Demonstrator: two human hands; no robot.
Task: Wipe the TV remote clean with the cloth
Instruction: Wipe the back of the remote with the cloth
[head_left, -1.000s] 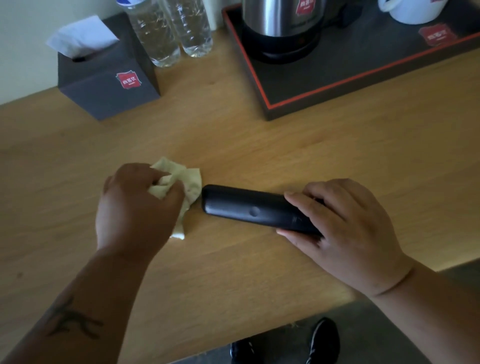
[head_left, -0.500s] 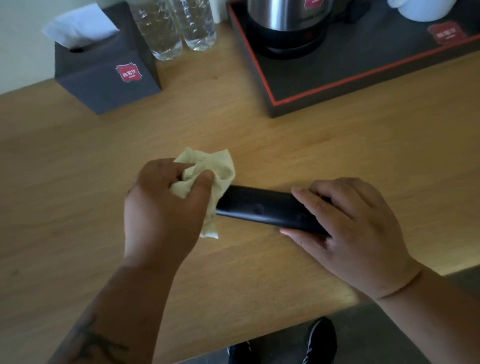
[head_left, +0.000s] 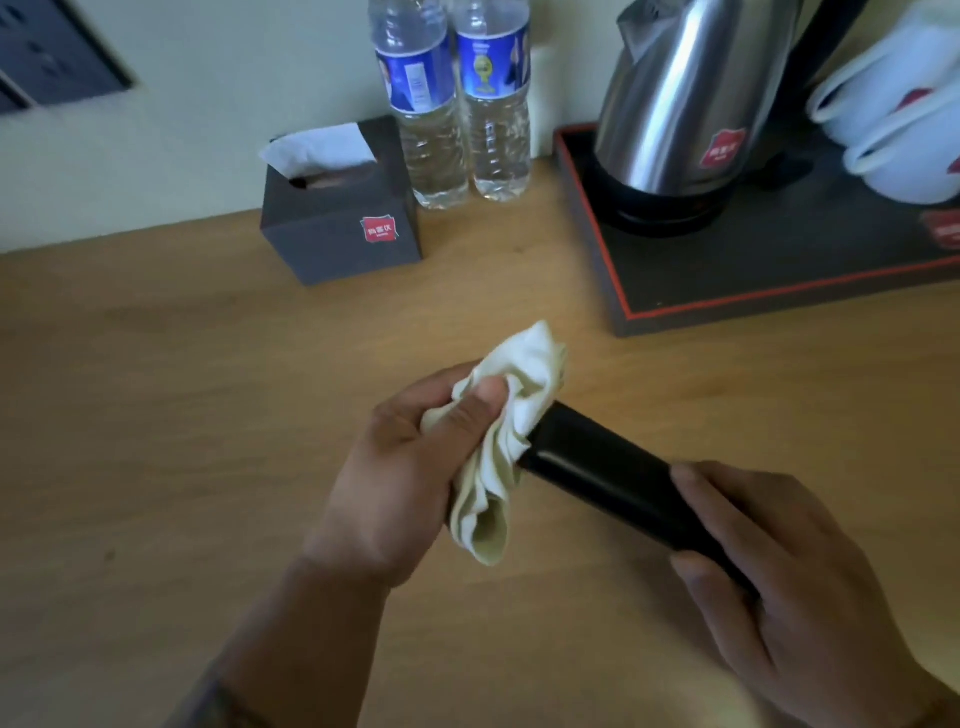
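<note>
The black TV remote (head_left: 602, 475) is held off the wooden desk, slanting from upper left to lower right. My right hand (head_left: 789, 577) grips its near end, hiding that part. My left hand (head_left: 410, 467) is closed on a crumpled pale yellow cloth (head_left: 506, 431), thumb pressed into the folds. The cloth wraps over the remote's far end and covers its tip.
Behind the hands on the desk (head_left: 156, 415) stand a dark tissue box (head_left: 343, 234) and two water bottles (head_left: 452, 104). A black tray with a red line (head_left: 727, 291) at the back right carries a steel kettle (head_left: 680, 104) and white cups (head_left: 898, 104).
My right hand has lifted the remote off the desk and tilted it. My left hand has brought the cloth up onto the remote's far end. The view has tipped upward.
</note>
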